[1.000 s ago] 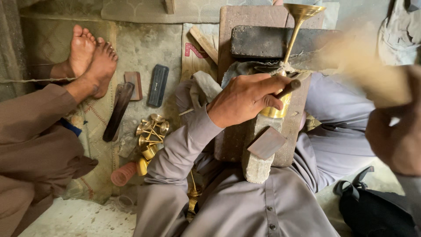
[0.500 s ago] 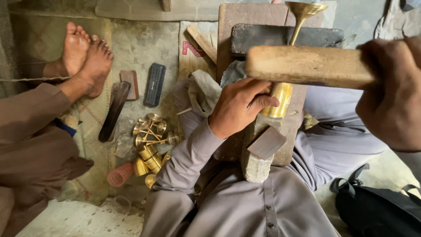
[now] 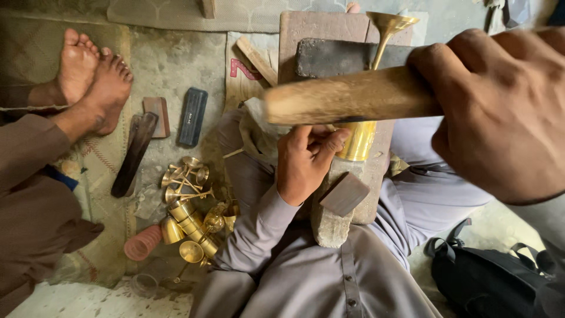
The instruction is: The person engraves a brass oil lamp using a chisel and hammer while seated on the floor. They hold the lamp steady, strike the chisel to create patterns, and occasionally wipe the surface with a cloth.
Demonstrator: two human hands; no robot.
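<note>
Wooden mallet [image 3: 353, 94] raised in right hand [image 3: 500, 112]; left hand [image 3: 306, 162] steadies brass piece [image 3: 359, 140].

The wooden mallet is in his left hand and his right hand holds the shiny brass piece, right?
No, the hands are swapped. The head view shows the right hand gripping the wooden mallet, while the left hand holds the brass piece.

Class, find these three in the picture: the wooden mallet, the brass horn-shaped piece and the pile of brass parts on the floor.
wooden mallet [image 3: 347, 94], head view, middle of its shaft
brass horn-shaped piece [image 3: 358, 140], head view, lower barrel
pile of brass parts [image 3: 191, 209], head view, centre of heap
</note>
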